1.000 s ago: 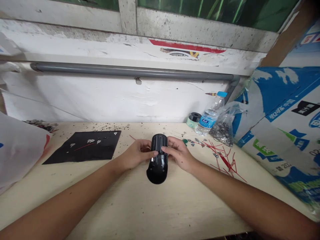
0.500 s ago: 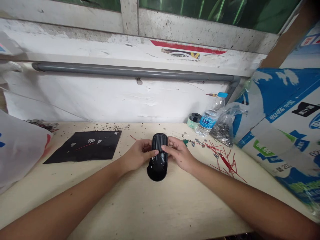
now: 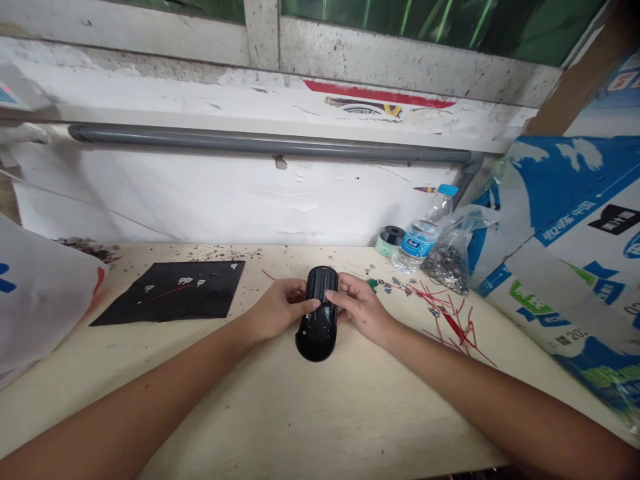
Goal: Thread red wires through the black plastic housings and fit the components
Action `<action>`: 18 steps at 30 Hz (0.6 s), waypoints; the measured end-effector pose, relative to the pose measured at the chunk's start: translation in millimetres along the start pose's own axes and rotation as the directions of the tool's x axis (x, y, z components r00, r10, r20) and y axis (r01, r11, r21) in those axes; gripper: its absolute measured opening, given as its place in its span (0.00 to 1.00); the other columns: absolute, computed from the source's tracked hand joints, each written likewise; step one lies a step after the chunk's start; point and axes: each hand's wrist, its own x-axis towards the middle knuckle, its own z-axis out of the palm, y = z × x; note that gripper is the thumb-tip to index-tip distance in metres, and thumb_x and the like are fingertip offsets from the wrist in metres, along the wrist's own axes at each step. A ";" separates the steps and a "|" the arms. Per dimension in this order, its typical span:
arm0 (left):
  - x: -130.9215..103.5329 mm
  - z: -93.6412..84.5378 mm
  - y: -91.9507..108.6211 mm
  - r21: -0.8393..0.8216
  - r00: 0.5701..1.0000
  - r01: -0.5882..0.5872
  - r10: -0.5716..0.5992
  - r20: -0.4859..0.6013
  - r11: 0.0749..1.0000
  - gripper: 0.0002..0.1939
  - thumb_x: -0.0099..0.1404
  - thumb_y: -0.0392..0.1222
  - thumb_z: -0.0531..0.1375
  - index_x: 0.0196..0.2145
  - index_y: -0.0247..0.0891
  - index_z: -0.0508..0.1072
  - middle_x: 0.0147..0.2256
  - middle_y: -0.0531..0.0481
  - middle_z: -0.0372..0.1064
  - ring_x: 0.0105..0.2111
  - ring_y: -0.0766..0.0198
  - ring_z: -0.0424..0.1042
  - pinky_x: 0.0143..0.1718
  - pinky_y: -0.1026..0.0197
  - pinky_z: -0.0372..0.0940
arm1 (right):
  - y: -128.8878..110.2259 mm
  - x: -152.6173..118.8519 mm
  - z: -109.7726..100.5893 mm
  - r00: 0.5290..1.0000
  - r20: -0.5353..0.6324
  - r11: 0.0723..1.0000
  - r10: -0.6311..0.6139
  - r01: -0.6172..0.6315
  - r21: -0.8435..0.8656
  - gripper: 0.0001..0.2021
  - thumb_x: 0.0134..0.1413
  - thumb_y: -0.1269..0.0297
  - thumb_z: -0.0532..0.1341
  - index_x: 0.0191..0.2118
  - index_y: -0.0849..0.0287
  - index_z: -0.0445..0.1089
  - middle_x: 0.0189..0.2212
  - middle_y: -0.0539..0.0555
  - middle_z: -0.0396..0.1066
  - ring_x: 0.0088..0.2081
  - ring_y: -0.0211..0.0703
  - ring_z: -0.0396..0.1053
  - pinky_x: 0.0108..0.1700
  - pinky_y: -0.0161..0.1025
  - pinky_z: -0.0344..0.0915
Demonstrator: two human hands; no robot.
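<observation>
A glossy black plastic housing (image 3: 316, 343), long with rounded ends and ribbed along its upper part, is held between both hands over the middle of the table. My left hand (image 3: 277, 309) grips its left side, the thumb laid across the front. On the other side my right hand (image 3: 364, 307) grips it, with its thumb pressed on the ribbed face. The fingers behind the housing are partly hidden. To the right of my right hand lie thin red wires (image 3: 457, 323) and small metal pieces (image 3: 400, 285).
A black mat (image 3: 175, 303) with several small metal pieces lies at left, near a white bag (image 3: 45, 300). At the back right stand a roll of tape (image 3: 387, 243), a water bottle (image 3: 419, 237) and a plastic bag of metal parts (image 3: 447, 267). A printed carton (image 3: 575, 267) borders the right.
The whole view has shifted slightly, so everything sits a little further right. Both hands keep the same hold on the black housing.
</observation>
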 end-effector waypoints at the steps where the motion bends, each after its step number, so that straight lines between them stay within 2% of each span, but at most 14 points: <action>1: 0.0 -1.1 -0.2 -0.021 1.000 0.013 -0.013 0.007 1.000 0.15 0.60 0.50 0.67 0.37 0.34 0.76 0.35 0.46 0.74 0.35 0.60 0.72 0.40 0.58 0.64 | 0.4 0.3 0.1 1.000 -0.004 1.000 -0.002 0.002 0.014 0.17 0.48 0.53 0.70 0.31 0.57 0.64 0.25 0.46 0.66 0.26 0.37 0.68 0.24 0.33 0.69; 8: -1.3 -3.1 7.5 -0.108 0.998 0.065 -0.062 0.033 0.992 0.12 0.62 0.48 0.64 0.37 0.35 0.77 0.36 0.45 0.74 0.36 0.59 0.71 0.40 0.58 0.64 | 4.8 3.6 -1.9 1.000 -0.019 0.995 0.015 -0.013 0.099 0.15 0.48 0.54 0.70 0.34 0.57 0.67 0.28 0.48 0.69 0.30 0.40 0.70 0.28 0.36 0.71; 13: -1.4 -1.0 9.0 -0.072 0.998 0.069 -0.068 0.013 0.995 0.13 0.61 0.48 0.65 0.36 0.36 0.77 0.35 0.46 0.73 0.34 0.60 0.70 0.37 0.60 0.64 | 5.6 4.1 -2.8 1.000 -0.006 0.997 0.011 -0.010 0.072 0.16 0.49 0.53 0.70 0.34 0.57 0.67 0.27 0.48 0.68 0.28 0.39 0.69 0.26 0.35 0.70; 18: -0.7 -1.5 6.6 -0.119 0.998 0.067 -0.067 0.007 0.991 0.10 0.60 0.46 0.66 0.35 0.36 0.77 0.34 0.47 0.73 0.35 0.60 0.71 0.38 0.60 0.64 | 4.3 4.2 -2.1 1.000 -0.005 0.999 0.015 -0.015 0.052 0.15 0.49 0.53 0.69 0.34 0.57 0.67 0.27 0.48 0.68 0.28 0.39 0.69 0.25 0.35 0.71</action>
